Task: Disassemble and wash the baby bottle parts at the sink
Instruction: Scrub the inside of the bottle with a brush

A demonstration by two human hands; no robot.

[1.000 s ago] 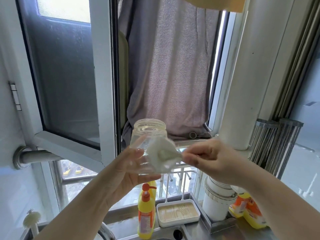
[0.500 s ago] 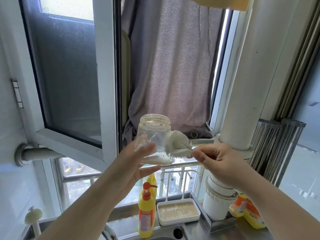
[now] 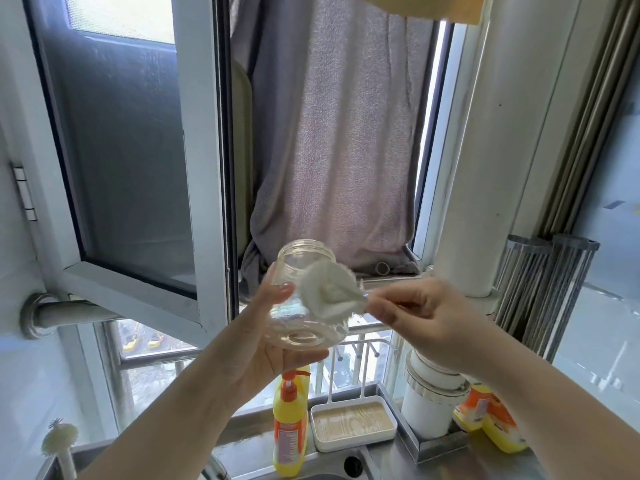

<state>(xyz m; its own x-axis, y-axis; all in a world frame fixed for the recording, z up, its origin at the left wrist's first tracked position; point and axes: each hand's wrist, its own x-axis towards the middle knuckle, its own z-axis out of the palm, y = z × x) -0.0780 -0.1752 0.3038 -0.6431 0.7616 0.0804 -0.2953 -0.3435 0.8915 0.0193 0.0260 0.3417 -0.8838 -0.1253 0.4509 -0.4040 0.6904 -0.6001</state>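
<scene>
An open window [image 3: 138, 161] and a grey towel [image 3: 332, 150] fill the background above a sink. The left hand [image 3: 266, 344], raised, cups a clear baby bottle [image 3: 304, 299] tilted mouth-up. The right hand [image 3: 429, 320] pinches a white bottle brush [image 3: 329, 292], its head against the bottle's side.

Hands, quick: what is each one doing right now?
Left hand: grips the clear bottle.
Right hand: pinches the brush handle.
</scene>
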